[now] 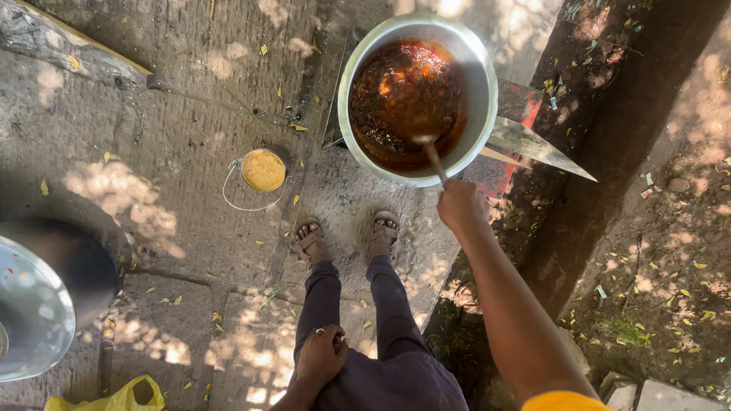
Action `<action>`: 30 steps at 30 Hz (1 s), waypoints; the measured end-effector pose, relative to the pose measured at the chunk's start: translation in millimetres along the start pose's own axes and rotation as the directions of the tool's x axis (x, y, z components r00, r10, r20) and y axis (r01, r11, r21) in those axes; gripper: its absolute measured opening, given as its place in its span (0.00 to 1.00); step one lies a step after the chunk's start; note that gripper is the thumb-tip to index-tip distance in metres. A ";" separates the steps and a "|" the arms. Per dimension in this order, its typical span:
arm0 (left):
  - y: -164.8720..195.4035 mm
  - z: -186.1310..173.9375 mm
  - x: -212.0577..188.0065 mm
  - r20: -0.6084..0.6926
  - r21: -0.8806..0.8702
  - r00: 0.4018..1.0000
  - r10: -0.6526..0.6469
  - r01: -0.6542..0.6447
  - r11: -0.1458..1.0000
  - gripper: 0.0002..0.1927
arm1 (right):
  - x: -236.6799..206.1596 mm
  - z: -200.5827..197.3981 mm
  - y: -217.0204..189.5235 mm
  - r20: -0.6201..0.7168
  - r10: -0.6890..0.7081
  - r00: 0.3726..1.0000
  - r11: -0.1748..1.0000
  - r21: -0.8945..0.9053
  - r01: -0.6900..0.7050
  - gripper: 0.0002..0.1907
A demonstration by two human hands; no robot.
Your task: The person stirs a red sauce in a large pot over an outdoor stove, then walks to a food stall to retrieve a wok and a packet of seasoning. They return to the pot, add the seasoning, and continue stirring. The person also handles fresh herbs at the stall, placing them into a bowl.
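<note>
Head view: right hand closed around ladle dipped in red stew in pot ahead of feet; left hand rests flat on thigh, empty

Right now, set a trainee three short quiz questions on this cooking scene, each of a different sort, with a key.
1. True or false: the right hand grips the ladle whose bowl is in the big pot.
2. Where does the left hand rest? A) on the pot's rim B) on the person's own thigh C) on the small pail
3. Fill in: the small pail on the ground holds something ____ in colour.

Key: 1 true; 2 B; 3 yellow.
</note>
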State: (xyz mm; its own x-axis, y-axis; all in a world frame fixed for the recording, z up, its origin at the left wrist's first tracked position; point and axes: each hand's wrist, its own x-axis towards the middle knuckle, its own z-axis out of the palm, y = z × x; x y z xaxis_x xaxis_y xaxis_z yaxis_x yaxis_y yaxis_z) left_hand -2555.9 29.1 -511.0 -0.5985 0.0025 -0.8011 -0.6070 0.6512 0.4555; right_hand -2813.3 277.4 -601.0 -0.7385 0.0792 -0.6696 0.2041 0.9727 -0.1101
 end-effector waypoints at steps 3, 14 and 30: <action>-2.8 1.1 1.3 -0.022 -0.026 1.000 -0.016 0.015 1.000 0.10 | -1.6 8.9 -10.7 0.154 0.013 0.988 0.999 0.046 -0.020 0.16; -24.8 9.8 0.6 -0.019 0.017 1.000 0.007 -0.006 1.000 0.10 | 8.6 25.6 -4.9 -0.004 0.062 0.998 0.997 0.042 -0.062 0.14; -34.1 10.4 2.9 -0.020 -0.023 0.999 0.025 -0.025 0.999 0.11 | 14.0 31.7 -4.1 0.083 -0.060 0.995 0.998 -0.020 0.062 0.15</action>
State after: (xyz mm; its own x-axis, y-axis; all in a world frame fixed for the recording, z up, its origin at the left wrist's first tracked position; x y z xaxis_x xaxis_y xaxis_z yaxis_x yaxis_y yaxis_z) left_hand -2531.5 14.8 -532.8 -0.6236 0.0034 -0.7818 -0.6038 0.6331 0.4844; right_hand -2804.1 267.7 -633.3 -0.6931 0.0025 -0.7208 0.1452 0.9800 -0.1362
